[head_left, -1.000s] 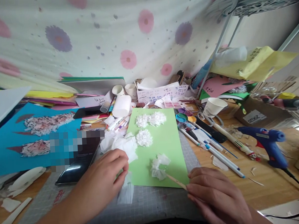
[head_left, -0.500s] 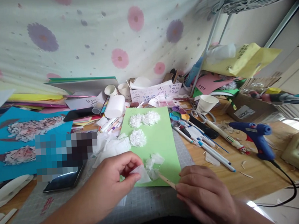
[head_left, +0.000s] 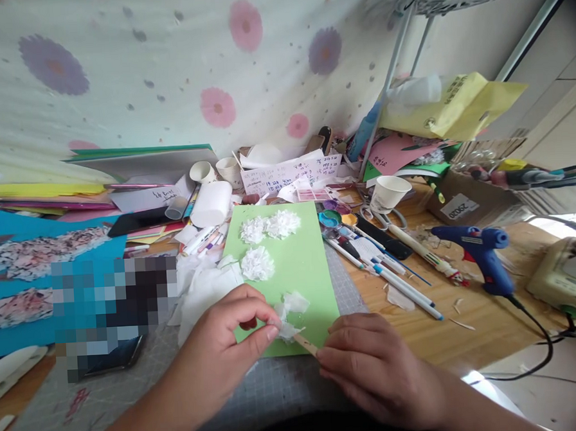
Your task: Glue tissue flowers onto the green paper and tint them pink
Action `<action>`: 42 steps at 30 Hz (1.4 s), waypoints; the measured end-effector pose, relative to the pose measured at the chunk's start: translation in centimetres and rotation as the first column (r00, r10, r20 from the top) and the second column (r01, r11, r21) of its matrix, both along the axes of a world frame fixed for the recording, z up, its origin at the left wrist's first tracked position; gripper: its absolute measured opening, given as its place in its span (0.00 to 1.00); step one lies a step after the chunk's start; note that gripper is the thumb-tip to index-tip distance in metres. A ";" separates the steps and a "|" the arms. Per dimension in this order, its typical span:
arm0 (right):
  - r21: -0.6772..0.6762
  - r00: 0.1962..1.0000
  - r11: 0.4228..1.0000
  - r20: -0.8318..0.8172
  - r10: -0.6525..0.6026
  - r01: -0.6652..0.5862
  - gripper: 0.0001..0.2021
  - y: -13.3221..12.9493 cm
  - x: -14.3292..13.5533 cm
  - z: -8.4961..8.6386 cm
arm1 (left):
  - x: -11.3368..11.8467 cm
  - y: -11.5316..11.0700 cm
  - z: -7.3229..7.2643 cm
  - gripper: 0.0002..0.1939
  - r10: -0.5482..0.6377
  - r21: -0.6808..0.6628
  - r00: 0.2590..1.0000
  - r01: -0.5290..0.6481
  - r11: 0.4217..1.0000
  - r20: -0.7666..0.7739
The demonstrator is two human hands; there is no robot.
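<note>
A green sheet of paper (head_left: pixel 310 266) lies on a grey cutting mat (head_left: pixel 147 396). Three ruffled white tissue-paper puffs (head_left: pixel 258 263) sit on its upper half. Thin white tissue paper (head_left: pixel 295 302) lies crumpled near the sheet's lower edge. My left hand (head_left: pixel 227 341) pinches a small tissue piece (head_left: pixel 288 332) between thumb and finger over that spot. In my right hand (head_left: pixel 373 362) is a flat wooden craft stick (head_left: pixel 306 345), its far end against the tissue. The right fingers are wrapped round the stick's near end.
White tissue sheets (head_left: pixel 205 287) are heaped left of the green sheet. Markers (head_left: pixel 408 293), paint pots (head_left: pixel 330 219) and a paper cup (head_left: pixel 390 193) stand to the right, with a blue glue gun (head_left: pixel 486 256) beyond. Blue paper (head_left: pixel 87 252) with textured shapes lies at left.
The tissue piece in my left hand has come down to the crumpled tissue and the stick's tip. The whole view has shifted slightly. Both hands keep their hold.
</note>
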State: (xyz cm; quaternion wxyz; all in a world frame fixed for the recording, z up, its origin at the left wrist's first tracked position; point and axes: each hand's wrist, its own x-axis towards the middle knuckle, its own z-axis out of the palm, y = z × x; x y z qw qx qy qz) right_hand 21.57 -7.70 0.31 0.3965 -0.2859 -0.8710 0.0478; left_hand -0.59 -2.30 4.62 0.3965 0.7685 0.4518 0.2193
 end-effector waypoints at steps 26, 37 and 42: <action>0.072 0.979 0.997 -0.204 -0.015 0.031 0.08 -0.4 0.7 0.5 | 2.2 -0.4 -3.2 0.10 0.068 -0.237 0.979 -0.113 0.965 -0.191; 0.062 0.996 0.994 -0.018 -0.090 0.091 0.07 -0.1 0.1 0.1 | 2.3 -0.4 -4.0 0.09 0.075 0.063 0.908 -0.054 0.997 -0.411; 0.051 0.998 0.997 0.011 -0.065 0.065 0.05 -0.1 0.0 0.1 | 2.3 -0.5 -4.1 0.08 0.060 0.138 0.901 0.000 0.990 -0.429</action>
